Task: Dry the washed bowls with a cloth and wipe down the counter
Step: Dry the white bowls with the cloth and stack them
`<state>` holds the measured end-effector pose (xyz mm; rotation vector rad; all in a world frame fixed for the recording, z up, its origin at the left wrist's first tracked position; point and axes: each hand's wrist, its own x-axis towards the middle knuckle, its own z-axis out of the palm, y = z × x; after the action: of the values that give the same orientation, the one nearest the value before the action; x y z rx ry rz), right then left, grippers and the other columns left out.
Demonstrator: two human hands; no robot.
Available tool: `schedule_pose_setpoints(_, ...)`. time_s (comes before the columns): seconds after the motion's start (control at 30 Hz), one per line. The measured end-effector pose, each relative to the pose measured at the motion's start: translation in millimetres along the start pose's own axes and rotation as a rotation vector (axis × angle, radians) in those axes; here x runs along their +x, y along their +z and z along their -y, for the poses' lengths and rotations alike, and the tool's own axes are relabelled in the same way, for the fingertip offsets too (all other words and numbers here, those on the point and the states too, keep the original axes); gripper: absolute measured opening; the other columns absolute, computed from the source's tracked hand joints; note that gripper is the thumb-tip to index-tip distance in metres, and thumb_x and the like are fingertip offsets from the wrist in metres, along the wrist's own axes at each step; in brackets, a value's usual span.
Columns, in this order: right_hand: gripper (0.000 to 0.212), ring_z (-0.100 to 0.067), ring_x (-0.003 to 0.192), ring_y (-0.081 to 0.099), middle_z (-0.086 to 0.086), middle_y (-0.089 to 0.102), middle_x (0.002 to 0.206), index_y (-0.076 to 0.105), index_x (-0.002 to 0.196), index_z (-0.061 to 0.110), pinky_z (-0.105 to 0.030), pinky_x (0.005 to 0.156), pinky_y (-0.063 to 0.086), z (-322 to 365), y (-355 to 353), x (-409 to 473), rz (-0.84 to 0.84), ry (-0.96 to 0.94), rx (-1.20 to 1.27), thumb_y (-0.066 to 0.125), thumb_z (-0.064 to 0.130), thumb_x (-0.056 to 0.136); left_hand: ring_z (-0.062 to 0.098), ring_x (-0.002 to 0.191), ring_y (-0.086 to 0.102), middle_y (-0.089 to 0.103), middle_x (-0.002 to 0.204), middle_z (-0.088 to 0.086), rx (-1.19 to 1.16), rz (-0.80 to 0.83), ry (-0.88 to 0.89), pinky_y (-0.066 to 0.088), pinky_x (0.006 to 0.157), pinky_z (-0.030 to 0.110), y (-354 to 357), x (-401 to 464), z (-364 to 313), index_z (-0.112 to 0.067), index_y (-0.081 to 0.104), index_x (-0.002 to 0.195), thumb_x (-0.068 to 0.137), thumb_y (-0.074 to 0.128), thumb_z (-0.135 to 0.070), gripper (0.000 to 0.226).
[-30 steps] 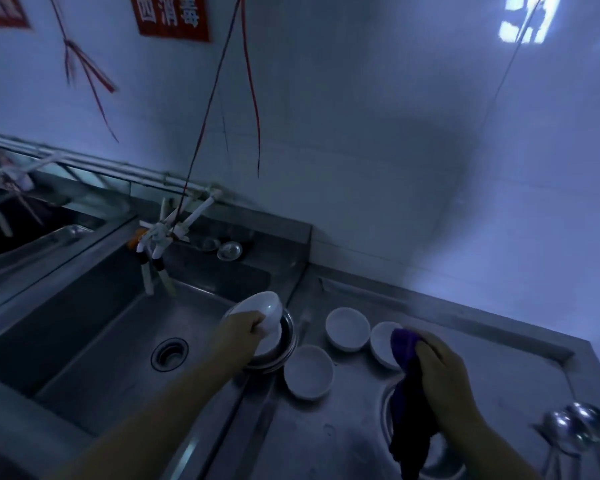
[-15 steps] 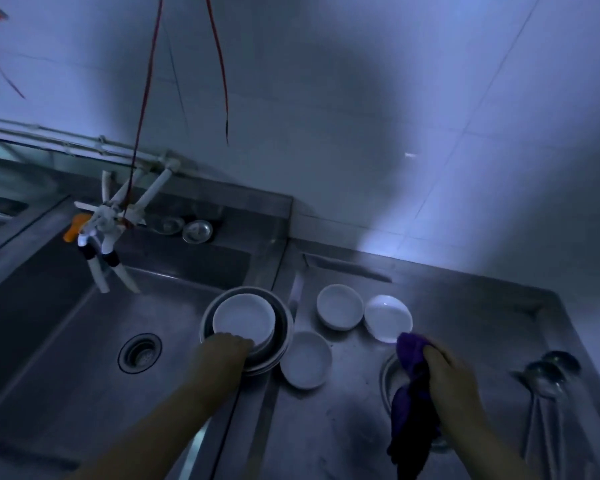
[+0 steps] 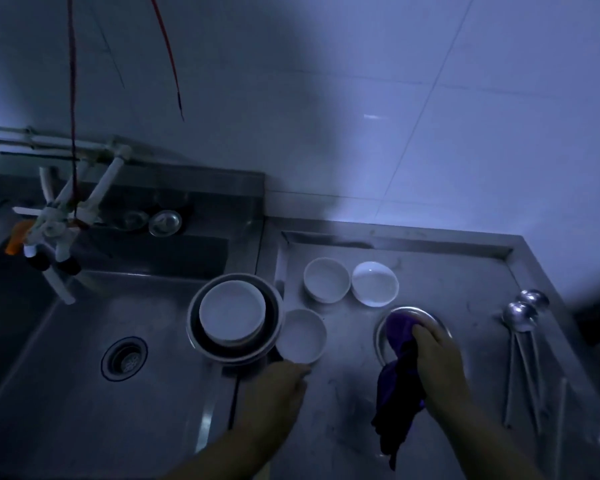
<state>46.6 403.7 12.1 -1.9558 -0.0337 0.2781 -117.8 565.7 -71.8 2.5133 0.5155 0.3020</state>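
Left hand [image 3: 278, 382] has left the stacked bowls [image 3: 232, 317], now relaxed and empty near the bowl [image 3: 302, 336] right of them; right hand [image 3: 433, 355] clutches the cloth [image 3: 399, 362] right of it, next dry.

Left hand [image 3: 278, 386] off stack, by near bowl [image 3: 302, 336].

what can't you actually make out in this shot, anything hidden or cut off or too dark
All in the head view:
- Metal dish: the right hand and purple cloth cover most of it.
- Left hand: fingertips at the nearest white bowl; contact unclear in the dim light.
- Stacked bowls in the metal basin: count hidden by the top one.
- Ladles: handles fade into blur near the edge.
- Both forearms: cut off by the bottom edge.
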Motion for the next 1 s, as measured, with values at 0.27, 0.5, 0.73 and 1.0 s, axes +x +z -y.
schedule_pose_setpoints(0.27,0.034,-0.009,0.079,0.063,0.003,0.070,0.088,0.071,0.085,0.023,-0.022,0.068,0.046,-16.8,-28.6,-19.7,-0.137,0.103,0.113,0.045,0.002,0.091,0.018,0.053,0.043,0.042,0.063,0.007,-1.224,0.032,-1.157,0.038,0.052,0.024,49.9,40.3,-14.6,-0.012,0.043,0.064,0.094,0.052,-0.013,0.032)
schedule_pose_setpoints(0.5,0.035,-0.014,0.066,0.060,0.004,0.068,0.074,0.070,0.080,0.031,-0.026,0.058,0.047,-34.7,-64.8,-38.5,-0.253,0.175,0.102,0.046,0.008,0.092,0.031,0.098,0.055,0.053,0.124,0.024,-1.232,-0.235,-1.274,0.052,0.075,0.040,72.0,63.1,-11.3,0.003,0.047,0.128,0.090,0.046,0.006,0.038)
schedule_pose_setpoints(0.73,0.032,-0.016,0.067,0.060,0.002,0.067,0.072,0.070,0.081,0.030,-0.030,0.063,0.047,-44.3,-103.5,-39.2,-0.285,0.188,0.093,0.046,0.012,0.093,0.027,0.051,0.056,0.059,0.071,0.019,-1.252,0.084,-1.192,0.046,0.034,0.024,67.9,43.9,-39.5,0.001,0.053,0.110,0.087,0.051,0.004,0.024)
schedule_pose_setpoints(1.0,0.029,-0.013,0.072,0.062,0.004,0.068,0.080,0.070,0.095,0.027,-0.030,0.069,0.052,-62.9,-169.2,-27.1,-0.302,0.178,0.156,0.046,0.012,0.093,0.016,0.061,0.062,0.065,0.084,0.010,-0.889,0.403,-0.591,0.050,0.048,0.026,66.4,26.2,-139.0,-0.007,0.060,0.095,0.054,0.073,-0.010,0.043)
